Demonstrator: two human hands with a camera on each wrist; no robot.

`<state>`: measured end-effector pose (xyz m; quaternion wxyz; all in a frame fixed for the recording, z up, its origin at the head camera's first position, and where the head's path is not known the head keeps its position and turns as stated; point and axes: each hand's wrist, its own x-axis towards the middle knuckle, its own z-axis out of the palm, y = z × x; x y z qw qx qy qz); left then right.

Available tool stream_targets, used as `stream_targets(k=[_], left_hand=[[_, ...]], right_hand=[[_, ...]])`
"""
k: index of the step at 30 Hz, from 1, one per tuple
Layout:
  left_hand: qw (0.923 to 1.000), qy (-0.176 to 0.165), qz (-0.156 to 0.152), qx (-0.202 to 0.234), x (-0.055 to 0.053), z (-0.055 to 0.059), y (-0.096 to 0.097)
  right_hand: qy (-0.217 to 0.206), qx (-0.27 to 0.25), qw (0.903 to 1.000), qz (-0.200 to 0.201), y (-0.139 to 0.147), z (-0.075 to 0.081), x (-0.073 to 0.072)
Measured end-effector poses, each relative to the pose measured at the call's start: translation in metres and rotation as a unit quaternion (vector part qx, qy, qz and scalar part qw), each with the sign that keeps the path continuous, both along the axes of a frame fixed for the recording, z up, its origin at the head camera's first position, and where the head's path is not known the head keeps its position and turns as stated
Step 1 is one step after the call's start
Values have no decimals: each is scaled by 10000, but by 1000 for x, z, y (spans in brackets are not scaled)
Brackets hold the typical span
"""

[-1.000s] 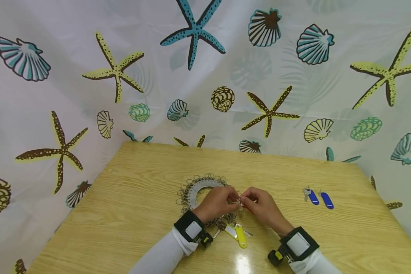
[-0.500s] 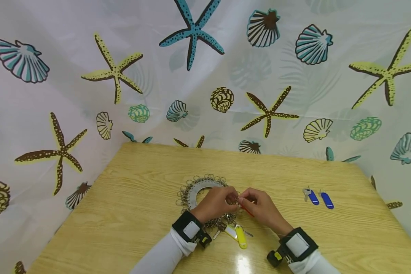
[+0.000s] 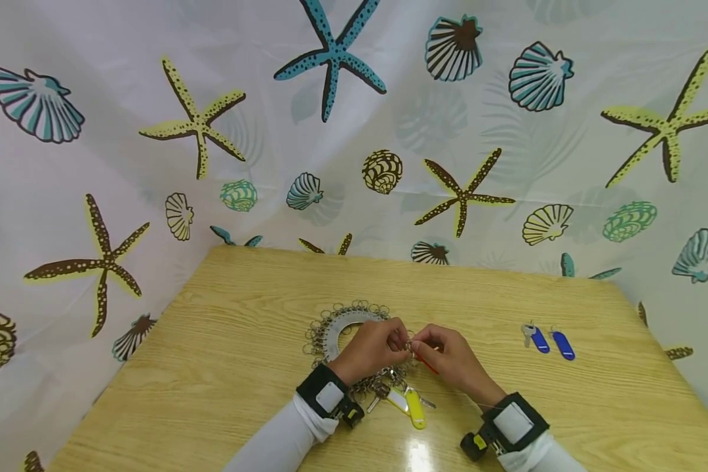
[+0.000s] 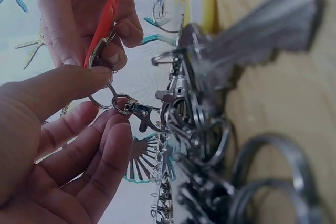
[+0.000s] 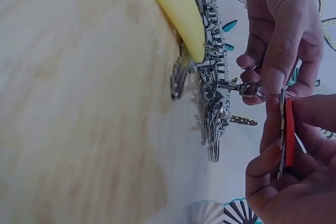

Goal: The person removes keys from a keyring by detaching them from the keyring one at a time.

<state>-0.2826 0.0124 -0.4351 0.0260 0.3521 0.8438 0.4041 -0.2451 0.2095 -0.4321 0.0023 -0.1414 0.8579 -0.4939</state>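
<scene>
In the head view my left hand [image 3: 373, 349] and right hand [image 3: 455, 364] meet at the right side of a round metal key holder [image 3: 333, 335], fringed with small rings and clasps. My left thumb and fingers pinch a ring at the end of a small swivel clasp [image 4: 140, 112], which is attached to the holder. The right hand pinches a red key tag [image 5: 290, 132] with a key [image 5: 282, 142] lying flat against it. A split ring [image 4: 93, 98] from the red tag touches the clasp's ring; whether they are linked is unclear.
Yellow key tags [image 3: 415, 409] and a key [image 3: 373, 402] lie by the holder's front edge. Two blue key tags [image 3: 563, 345], one with a silver key [image 3: 528, 335], lie to the right on the wooden table [image 3: 242, 341]. A patterned curtain [image 3: 330, 157] hangs behind.
Both hands stay almost in place, with slight finger movement at the ring. More of the red tag shows below the right fingers than a second ago.
</scene>
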Motion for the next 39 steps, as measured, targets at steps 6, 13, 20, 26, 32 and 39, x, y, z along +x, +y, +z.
stream_targets(k=[6, 13, 20, 26, 32, 39], left_hand=[[9998, 138, -2, 170, 0, -2, -1], [9995, 218, -13, 226, 0, -3, -1], [9996, 153, -22, 238, 1, -2, -1], [9996, 171, -46, 203, 0, -3, -1], [9996, 226, -68, 173, 1, -3, -1], [9992, 362, -122, 153, 0, -3, -1]], right_hand=[[-12, -77, 9998, -166, -1, -1, 0], [-10, -42, 9995, -324, -8, 9, 6], [-55, -34, 9995, -312, -14, 30, 17], [-41, -53, 9993, -361, -2, -3, 1], [-28, -130, 9991, -392, -3, -1, 3], [-66, -105, 9994, -319, -3, -2, 4]])
